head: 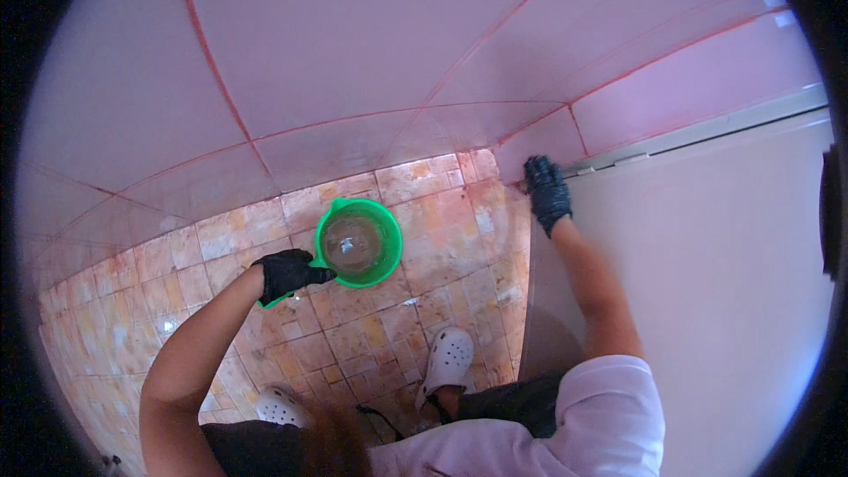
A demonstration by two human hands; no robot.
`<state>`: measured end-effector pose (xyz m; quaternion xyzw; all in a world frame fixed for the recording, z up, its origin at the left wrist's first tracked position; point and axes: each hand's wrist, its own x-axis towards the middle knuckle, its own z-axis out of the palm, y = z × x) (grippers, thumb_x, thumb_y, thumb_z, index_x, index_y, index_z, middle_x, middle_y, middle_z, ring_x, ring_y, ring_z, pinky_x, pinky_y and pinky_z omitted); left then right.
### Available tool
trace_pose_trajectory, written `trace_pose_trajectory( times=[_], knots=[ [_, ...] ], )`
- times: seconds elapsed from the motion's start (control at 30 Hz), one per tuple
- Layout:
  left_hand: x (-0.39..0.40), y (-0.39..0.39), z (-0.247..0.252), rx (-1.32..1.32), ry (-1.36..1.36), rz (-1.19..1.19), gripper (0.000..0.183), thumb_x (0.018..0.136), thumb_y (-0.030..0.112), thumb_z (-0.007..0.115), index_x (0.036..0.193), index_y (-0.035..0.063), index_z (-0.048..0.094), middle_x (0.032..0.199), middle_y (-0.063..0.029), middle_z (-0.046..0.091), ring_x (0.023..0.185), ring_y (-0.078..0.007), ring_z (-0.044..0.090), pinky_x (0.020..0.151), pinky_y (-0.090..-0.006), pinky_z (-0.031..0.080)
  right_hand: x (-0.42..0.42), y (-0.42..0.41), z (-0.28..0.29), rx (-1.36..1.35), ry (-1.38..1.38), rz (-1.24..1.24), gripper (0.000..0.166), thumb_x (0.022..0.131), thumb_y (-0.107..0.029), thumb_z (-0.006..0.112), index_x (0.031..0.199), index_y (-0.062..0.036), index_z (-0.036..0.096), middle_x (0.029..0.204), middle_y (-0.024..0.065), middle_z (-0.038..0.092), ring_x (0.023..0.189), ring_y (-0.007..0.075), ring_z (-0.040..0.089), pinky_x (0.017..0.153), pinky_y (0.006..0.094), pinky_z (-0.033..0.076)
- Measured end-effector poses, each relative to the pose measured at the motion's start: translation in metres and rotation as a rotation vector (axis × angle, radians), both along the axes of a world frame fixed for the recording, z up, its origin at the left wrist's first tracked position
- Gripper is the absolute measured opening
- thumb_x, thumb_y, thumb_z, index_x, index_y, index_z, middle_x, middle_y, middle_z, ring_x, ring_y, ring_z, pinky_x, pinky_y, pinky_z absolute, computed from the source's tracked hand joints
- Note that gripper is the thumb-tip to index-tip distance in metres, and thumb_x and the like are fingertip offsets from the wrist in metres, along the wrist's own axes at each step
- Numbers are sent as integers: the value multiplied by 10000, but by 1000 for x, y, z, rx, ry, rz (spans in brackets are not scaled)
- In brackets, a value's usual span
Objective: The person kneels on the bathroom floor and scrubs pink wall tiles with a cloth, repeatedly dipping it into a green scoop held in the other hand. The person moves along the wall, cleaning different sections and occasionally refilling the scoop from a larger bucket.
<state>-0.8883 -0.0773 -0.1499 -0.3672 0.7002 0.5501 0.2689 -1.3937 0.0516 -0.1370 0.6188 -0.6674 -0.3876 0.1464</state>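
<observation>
My left hand point(286, 275), in a black glove, grips the handle of a green plastic dipper point(393, 245). Greyish, cloudy water point(354, 248) fills part of the dipper, which is held level over the tiled floor. My right hand point(548, 192), also in a black glove that looks wet, is at the wall corner beside the hinge edge of a pale door point(695, 232). Its fingers lie close together, and their undersides are hidden. Whether anything is under them, I cannot tell.
Large pinkish wall tiles point(344, 40) with red grout lines meet the floor point(371, 344) of mottled orange and beige tiles. Wet patches shine on the floor. My feet in white perforated clogs point(450, 354) stand below the dipper. The door closes off the right side.
</observation>
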Motion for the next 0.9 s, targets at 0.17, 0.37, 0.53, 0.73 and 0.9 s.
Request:
trace_pose_trajectory(
  times=[0.17,0.37,0.53,0.73,0.9],
  knots=[
    [-12,-2,5,63,-29,-22,705,720,636,548,1037,6,559,893,-129,595,764,-204,580,637,-334,493,-24,-14,-40,-129,110,-73,592,799,-206,451,1344,-40,293,1394,131,287,1310,280,215,1078,418,126],
    [1,-3,17,71,-84,5,589,766,572,543,1007,37,601,773,-123,596,685,-201,585,607,-350,488,-11,-68,24,-317,-193,56,512,808,-159,410,1298,-17,355,1359,161,324,1277,322,267,1052,414,204],
    [0,2,-16,-41,66,-36,464,808,506,532,996,90,615,810,-149,618,679,-209,597,616,-345,487,-33,-73,-92,-215,-220,-12,467,796,-147,446,1242,-13,407,1293,172,391,1208,332,356,980,409,332],
    [-12,-3,17,12,-22,-52,520,793,537,530,907,36,608,737,-143,615,675,-242,603,627,-342,480,-44,-78,-67,-248,-234,-80,489,764,-121,451,1236,1,418,1288,158,410,1220,314,346,1030,434,233],
    [5,1,-5,-41,28,-47,545,778,557,535,897,31,615,732,-137,614,673,-238,603,624,-342,477,-22,-84,-31,-329,-127,149,446,774,-116,440,1209,-20,435,1245,164,425,1159,312,385,993,406,284]
  ],
)
